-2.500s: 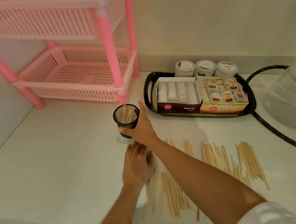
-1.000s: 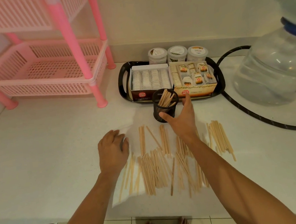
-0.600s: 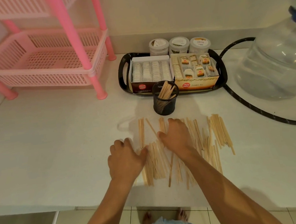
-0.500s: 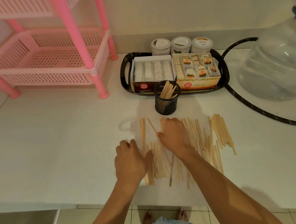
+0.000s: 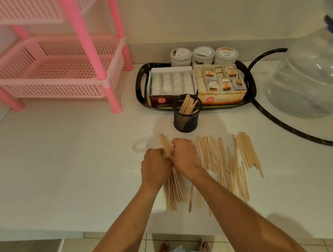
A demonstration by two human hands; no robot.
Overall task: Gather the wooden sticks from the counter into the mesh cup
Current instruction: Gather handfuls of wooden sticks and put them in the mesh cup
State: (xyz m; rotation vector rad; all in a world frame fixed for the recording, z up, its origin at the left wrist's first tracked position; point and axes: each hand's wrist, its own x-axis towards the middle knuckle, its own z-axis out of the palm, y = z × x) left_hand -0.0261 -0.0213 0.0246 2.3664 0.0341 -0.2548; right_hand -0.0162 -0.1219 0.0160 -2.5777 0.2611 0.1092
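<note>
A black mesh cup (image 5: 187,116) stands upright on the white counter, with several wooden sticks leaning inside it. Just in front of it many loose wooden sticks (image 5: 222,157) lie spread on the counter. My left hand (image 5: 155,168) and my right hand (image 5: 184,154) press together from both sides on a bundle of sticks (image 5: 173,192) at the left end of the spread. The bundle's ends stick out above and below the hands; its middle is hidden by them.
A black tray (image 5: 140,87) with two tea boxes and three round jars sits behind the cup. A pink plastic rack (image 5: 90,51) stands at the back left. A large water bottle (image 5: 310,78) and a black hose (image 5: 280,126) lie right. The counter's front edge is close to me.
My right hand let go of the mesh cup and came down to the sticks. Both hands moved toward each other, squeezing the left-hand sticks into one bundle.
</note>
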